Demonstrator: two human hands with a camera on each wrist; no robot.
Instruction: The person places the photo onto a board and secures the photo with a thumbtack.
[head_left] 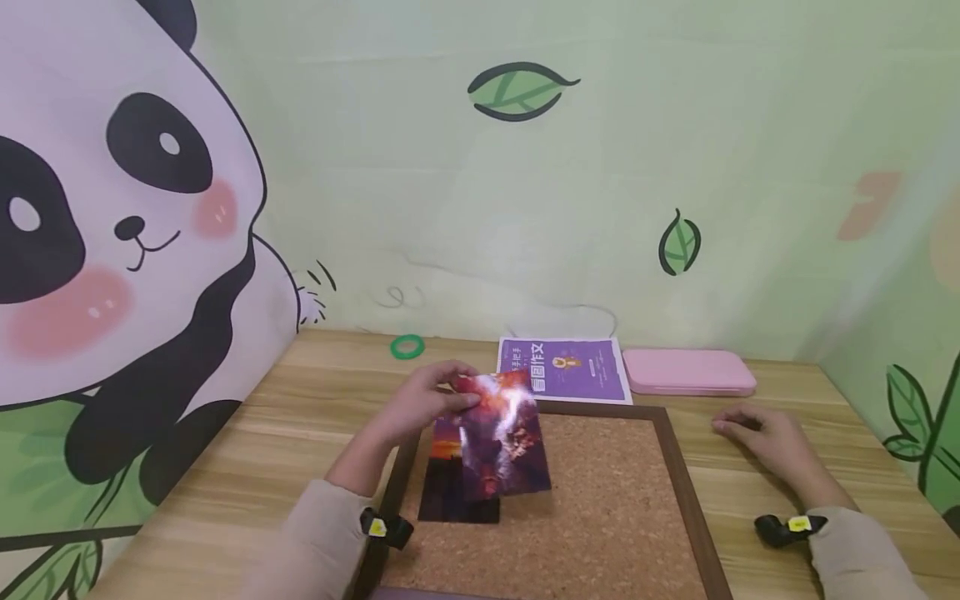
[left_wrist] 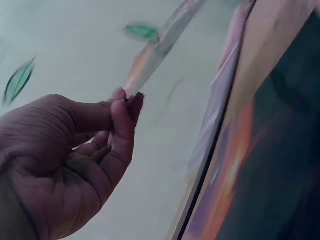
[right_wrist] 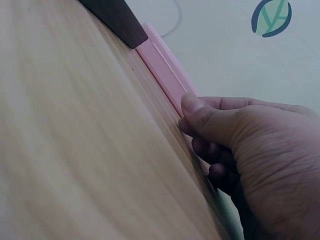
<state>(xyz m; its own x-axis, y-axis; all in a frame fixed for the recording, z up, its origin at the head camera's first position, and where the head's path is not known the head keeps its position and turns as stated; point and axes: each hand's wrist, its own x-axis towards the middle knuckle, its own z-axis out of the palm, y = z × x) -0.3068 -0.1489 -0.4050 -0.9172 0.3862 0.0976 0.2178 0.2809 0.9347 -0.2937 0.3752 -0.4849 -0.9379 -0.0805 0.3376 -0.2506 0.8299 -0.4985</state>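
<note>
Left hand point(head_left: 431, 406) pinches shiny red-purple picture point(head_left: 504, 454) | it is over left side of corkboard point(head_left: 600, 508), partly hiding sunset picture point(head_left: 447, 493) | right hand point(head_left: 774, 444) loose, holds nothing | gentle edge holding should stop bends

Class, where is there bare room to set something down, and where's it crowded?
Bare: the cork board right of the dark picture; the table between the board and the right hand. Crowded: the board's upper left, where the left hand holds a glossy picture over the dark one; the table's back, with purple booklet and pink case.
</note>
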